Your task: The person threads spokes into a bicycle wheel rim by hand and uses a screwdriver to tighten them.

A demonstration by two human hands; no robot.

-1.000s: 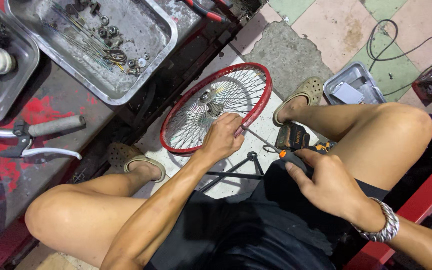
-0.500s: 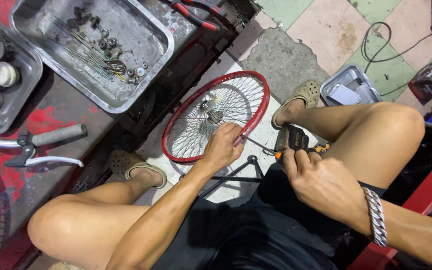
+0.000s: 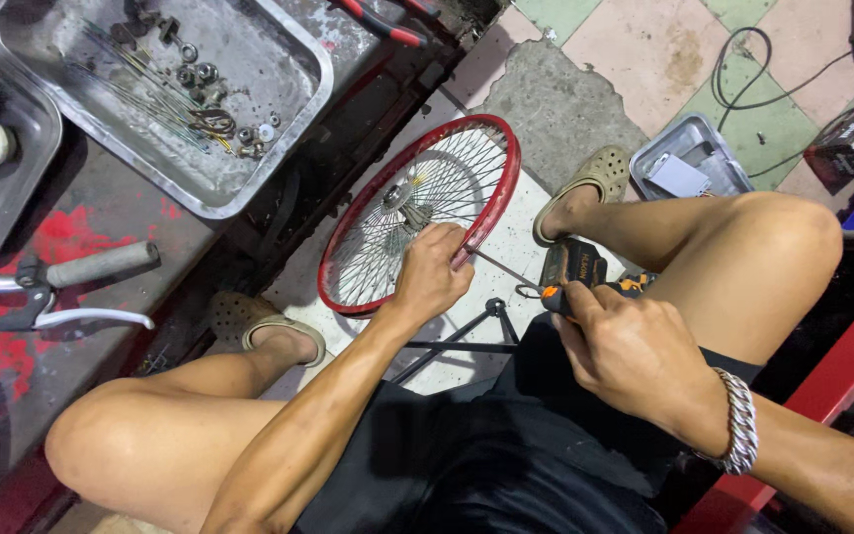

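L hand (image 3: pixel 434 272) grips wheel (image 3: pixel 417 213); R hand (image 3: pixel 635 351) grips driver (image 3: pixel 585 272).

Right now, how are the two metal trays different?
The big tray by the left hand's side looks larger and holds thin spokes and small nuts; the small tray past the right knee holds flat pale pieces. The big tray sits on the red-stained bench, the small tray on the tiled floor. Both are silvery, rectangular, with raised rims.

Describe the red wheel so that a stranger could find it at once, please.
Look at the pale floor tile between the seated person's two sandalled feet. The spoked wheel stands there, tilted, with the left hand gripping its lower edge. Its bright red rim and thin silver spokes set it apart from the grey metal trays nearby.
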